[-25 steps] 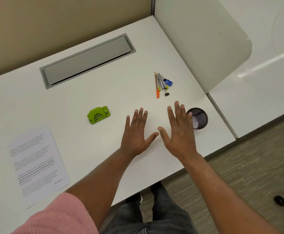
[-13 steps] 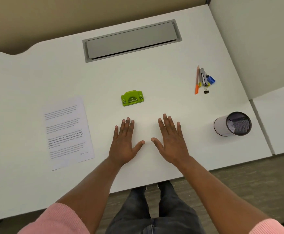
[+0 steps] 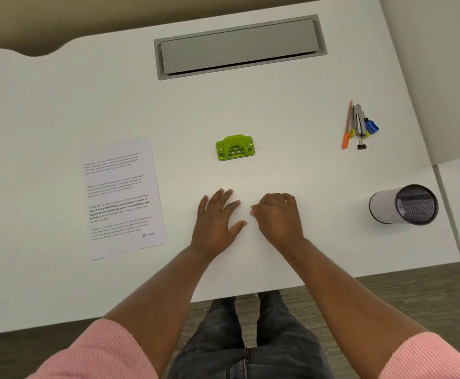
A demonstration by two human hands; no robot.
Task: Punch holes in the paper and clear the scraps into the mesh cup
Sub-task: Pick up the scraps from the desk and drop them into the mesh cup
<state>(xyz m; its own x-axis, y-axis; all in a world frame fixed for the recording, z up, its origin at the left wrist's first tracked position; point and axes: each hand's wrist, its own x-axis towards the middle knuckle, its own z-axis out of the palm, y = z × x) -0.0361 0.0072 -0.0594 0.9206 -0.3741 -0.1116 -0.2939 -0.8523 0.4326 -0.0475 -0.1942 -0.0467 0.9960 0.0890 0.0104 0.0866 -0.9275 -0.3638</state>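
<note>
A printed sheet of paper [image 3: 123,196] lies flat on the white desk [image 3: 59,105], left of my hands. A green hole punch [image 3: 235,147] sits in the middle of the desk, just beyond my fingertips. The mesh cup [image 3: 404,205], wrapped in white paper, stands at the right near the desk's edge. My left hand [image 3: 216,221] rests palm down on the desk with fingers apart, holding nothing. My right hand [image 3: 278,214] is beside it with its fingers curled under, also holding nothing.
A grey cable hatch [image 3: 238,46] is set into the back of the desk. An orange pen, a stapler, a blue sharpener and a binder clip [image 3: 359,124] lie at the back right. A second desk panel [image 3: 442,64] adjoins on the right.
The view has swung left, so the paper and punch sit nearer the centre. My right hand's fingers have curled in from flat; my left hand stays spread on the desk.
</note>
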